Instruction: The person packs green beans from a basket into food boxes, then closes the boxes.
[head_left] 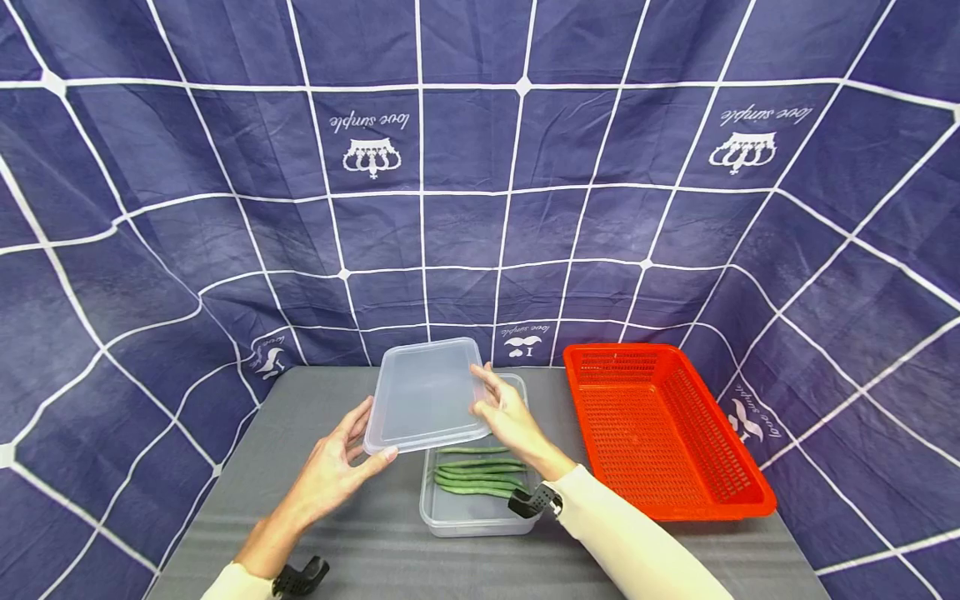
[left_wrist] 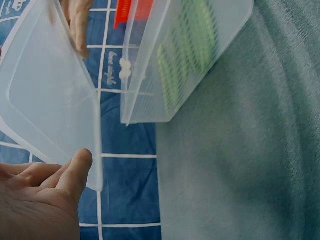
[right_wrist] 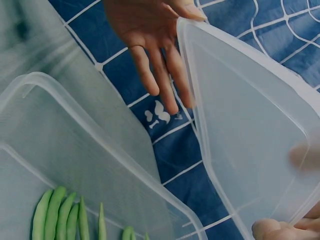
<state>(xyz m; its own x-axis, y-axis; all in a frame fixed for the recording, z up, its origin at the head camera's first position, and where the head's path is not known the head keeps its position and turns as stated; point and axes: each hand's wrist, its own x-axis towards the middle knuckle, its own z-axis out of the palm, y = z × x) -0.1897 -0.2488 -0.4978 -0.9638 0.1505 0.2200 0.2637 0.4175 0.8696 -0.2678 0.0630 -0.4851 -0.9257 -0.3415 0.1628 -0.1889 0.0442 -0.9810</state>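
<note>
Grey table point(head_left: 360, 533); navy grid-patterned cloth backdrop point(head_left: 480, 208) draped behind and at sides.
</note>
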